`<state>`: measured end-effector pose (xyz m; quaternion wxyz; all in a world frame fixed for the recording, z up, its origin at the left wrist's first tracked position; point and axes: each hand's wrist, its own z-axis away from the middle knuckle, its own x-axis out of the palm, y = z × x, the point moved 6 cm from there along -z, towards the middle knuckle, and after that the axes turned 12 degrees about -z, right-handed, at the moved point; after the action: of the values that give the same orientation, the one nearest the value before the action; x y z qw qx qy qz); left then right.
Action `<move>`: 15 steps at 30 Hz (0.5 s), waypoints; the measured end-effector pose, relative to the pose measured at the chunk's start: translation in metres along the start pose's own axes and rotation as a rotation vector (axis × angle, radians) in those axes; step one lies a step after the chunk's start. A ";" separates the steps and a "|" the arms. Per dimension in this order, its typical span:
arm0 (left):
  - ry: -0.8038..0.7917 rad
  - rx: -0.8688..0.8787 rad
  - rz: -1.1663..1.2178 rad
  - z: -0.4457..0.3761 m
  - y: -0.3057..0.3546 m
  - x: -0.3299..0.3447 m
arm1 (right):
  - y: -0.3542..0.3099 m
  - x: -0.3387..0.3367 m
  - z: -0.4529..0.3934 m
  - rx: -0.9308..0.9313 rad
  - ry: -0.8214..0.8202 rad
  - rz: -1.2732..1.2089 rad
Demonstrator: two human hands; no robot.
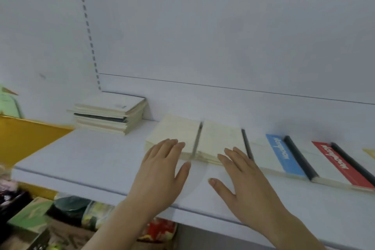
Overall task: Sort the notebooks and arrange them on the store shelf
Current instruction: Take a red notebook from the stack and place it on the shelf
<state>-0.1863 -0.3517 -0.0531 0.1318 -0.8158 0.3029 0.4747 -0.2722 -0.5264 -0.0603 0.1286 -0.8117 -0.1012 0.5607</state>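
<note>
Two cream notebook stacks lie side by side on the white shelf (85,156). My left hand (162,170) lies flat with straight fingers, its tips touching the front edge of the left cream stack (174,130). My right hand (245,180) lies flat too, fingertips on the front of the right cream stack (221,138), which has a dark spine. Further right lie a notebook with a blue band (282,154) and one with a red band (332,162). A pile of cream notebooks (110,113) stands at the back left corner.
The shelf's white back panel (223,36) rises behind the notebooks. A yellow board (26,136) sits left of the shelf. Below the shelf edge lie packaged goods (60,215) in green, black and red. A yellowish corner (370,152) shows at the far right.
</note>
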 end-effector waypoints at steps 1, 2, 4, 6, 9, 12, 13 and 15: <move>0.001 -0.018 -0.011 0.009 -0.018 -0.007 | -0.021 0.008 -0.003 -0.008 -0.005 -0.020; 0.002 -0.036 -0.021 0.017 -0.036 -0.013 | -0.041 0.017 -0.006 -0.012 -0.017 -0.041; -0.005 -0.077 -0.037 0.032 -0.074 -0.024 | -0.078 0.035 -0.014 -0.021 -0.048 -0.079; -0.032 -0.126 -0.053 0.042 -0.107 -0.034 | -0.110 0.051 -0.022 -0.040 -0.073 -0.096; -0.046 -0.161 -0.087 0.047 -0.149 -0.044 | -0.149 0.072 -0.043 -0.079 -0.072 -0.099; -0.045 -0.187 -0.116 0.040 -0.184 -0.046 | -0.177 0.086 -0.073 -0.120 -0.049 -0.110; -0.048 -0.197 -0.128 0.036 -0.195 -0.045 | -0.183 0.089 -0.084 -0.133 -0.040 -0.102; -0.052 -0.203 -0.156 0.028 -0.214 -0.041 | -0.194 0.098 -0.106 -0.149 -0.023 -0.093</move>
<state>-0.0886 -0.1550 -0.0481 0.0930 -0.8334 0.1853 0.5124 -0.1425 -0.3228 -0.0486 0.0925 -0.8070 -0.1819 0.5542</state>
